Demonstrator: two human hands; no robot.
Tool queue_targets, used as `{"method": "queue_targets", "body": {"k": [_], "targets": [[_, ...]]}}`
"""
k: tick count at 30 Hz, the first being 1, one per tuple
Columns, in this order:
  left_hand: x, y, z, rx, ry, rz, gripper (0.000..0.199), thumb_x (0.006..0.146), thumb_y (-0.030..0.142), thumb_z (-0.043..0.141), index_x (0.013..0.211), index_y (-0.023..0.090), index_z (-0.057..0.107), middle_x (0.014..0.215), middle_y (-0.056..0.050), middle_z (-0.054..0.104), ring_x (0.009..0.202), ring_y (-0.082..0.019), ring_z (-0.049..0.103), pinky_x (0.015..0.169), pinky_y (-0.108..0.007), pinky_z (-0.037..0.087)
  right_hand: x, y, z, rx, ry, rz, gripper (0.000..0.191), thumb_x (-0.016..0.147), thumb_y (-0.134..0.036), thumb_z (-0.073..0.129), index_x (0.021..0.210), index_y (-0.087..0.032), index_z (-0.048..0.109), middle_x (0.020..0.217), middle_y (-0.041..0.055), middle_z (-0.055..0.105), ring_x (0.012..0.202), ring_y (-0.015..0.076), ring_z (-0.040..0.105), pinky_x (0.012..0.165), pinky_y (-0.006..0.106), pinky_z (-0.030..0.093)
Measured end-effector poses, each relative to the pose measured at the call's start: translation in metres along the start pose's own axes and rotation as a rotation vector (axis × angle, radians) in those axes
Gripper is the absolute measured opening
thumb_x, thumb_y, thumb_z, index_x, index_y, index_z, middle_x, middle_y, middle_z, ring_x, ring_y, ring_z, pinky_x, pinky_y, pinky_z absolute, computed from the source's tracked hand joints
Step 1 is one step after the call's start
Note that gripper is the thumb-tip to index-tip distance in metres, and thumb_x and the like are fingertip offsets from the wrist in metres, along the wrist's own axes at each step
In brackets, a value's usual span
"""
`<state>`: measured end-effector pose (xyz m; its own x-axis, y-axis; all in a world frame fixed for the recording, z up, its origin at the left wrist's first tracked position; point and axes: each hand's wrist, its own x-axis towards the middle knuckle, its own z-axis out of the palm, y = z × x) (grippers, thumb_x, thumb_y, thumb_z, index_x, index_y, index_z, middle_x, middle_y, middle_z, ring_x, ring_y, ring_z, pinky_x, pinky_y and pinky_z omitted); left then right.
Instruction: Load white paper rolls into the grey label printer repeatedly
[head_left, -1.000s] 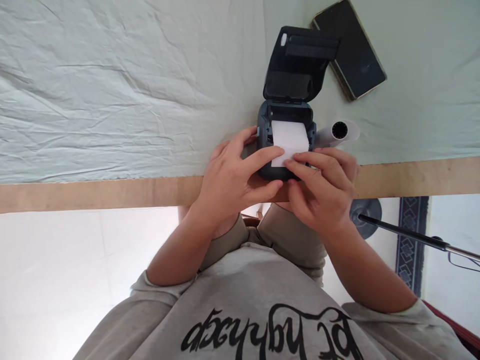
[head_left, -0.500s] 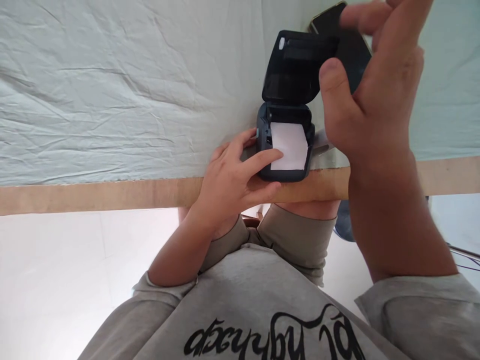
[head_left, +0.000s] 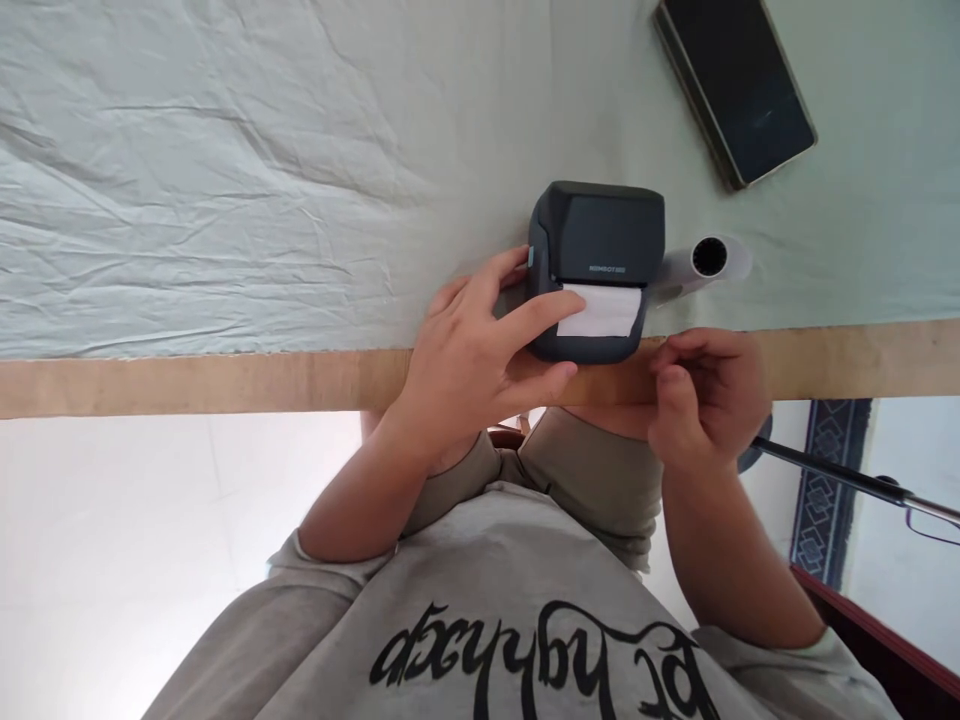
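Observation:
A dark label printer [head_left: 607, 235] sits at the table's front edge with its lid down. A strip of white paper [head_left: 600, 312] comes out from under the lid over its front. My left hand [head_left: 480, 355] grips the printer's left side, fingers against the side wall and thumb lying on the paper. My right hand [head_left: 709, 395] is at the table edge to the right of the printer, apart from it. Its fingers are loosely curled, and I see nothing in them. Beside the printer lies a white paper roll [head_left: 731, 258] with a dark core end.
A black phone-like device [head_left: 739, 90] lies at the back right on the pale green cloth [head_left: 262, 180]. The bare wooden table edge [head_left: 187, 385] runs across the front. Below it at the right is a dark pole [head_left: 832, 465].
The printer's lid has swung down from open to closed. My right hand has come down from above the lid to the table edge. My left hand stays at the printer.

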<state>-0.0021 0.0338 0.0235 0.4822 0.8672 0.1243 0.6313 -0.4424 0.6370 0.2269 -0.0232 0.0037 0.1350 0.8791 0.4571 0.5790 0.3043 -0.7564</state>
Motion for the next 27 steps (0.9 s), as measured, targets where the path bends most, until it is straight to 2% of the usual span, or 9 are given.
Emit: {"method": "queue_targets", "body": {"k": [4,7,11,18,27], "targets": [[-0.001,-0.002,0.001,-0.012,0.030,0.014,0.054,0.094,0.048,0.067,0.145,0.030,0.060,0.158,-0.013,0.053,0.141,-0.035,0.058,0.117,-0.050,0.046,0.013,-0.006,-0.002,0.033,-0.127,0.044,0.028,0.099,-0.030,0.060,0.127,-0.034,0.065,0.072,-0.0043,0.060,0.056,0.0134,0.052,0.049,0.029,0.040],[-0.001,-0.002,0.001,0.001,0.033,0.005,0.065,0.094,0.050,0.066,0.154,0.030,0.051,0.158,-0.013,0.053,0.144,-0.036,0.055,0.117,-0.049,0.046,0.026,-0.008,0.002,0.045,-0.214,0.060,0.037,0.102,-0.034,0.056,0.139,-0.036,0.060,0.066,-0.0054,0.053,0.052,0.0135,0.047,0.048,0.030,0.039],[-0.001,-0.001,0.001,0.013,0.035,-0.001,0.066,0.095,0.050,0.065,0.156,0.031,0.051,0.159,-0.012,0.053,0.140,-0.036,0.058,0.116,-0.050,0.047,0.030,-0.003,0.012,-0.015,-0.187,0.088,0.038,0.104,-0.042,0.051,0.138,-0.033,0.064,0.062,-0.0050,0.047,0.050,0.0131,0.045,0.051,0.032,0.045],[0.000,-0.001,0.002,-0.006,0.060,-0.004,0.059,0.097,0.045,0.064,0.153,0.030,0.054,0.155,-0.013,0.055,0.141,-0.035,0.058,0.116,-0.050,0.048,0.027,-0.002,0.015,-0.077,-0.218,0.140,0.041,0.103,-0.036,0.047,0.138,-0.029,0.067,0.073,0.0013,0.059,0.069,0.0188,0.065,0.062,0.038,0.061],[0.001,-0.001,0.003,-0.019,0.083,0.003,0.055,0.098,0.043,0.064,0.151,0.029,0.055,0.153,-0.012,0.056,0.141,-0.035,0.058,0.117,-0.051,0.048,0.031,-0.006,0.017,-0.086,-0.192,0.205,0.042,0.099,-0.033,0.046,0.129,-0.026,0.074,0.079,0.0039,0.068,0.066,0.0178,0.065,0.059,0.038,0.062]]}}
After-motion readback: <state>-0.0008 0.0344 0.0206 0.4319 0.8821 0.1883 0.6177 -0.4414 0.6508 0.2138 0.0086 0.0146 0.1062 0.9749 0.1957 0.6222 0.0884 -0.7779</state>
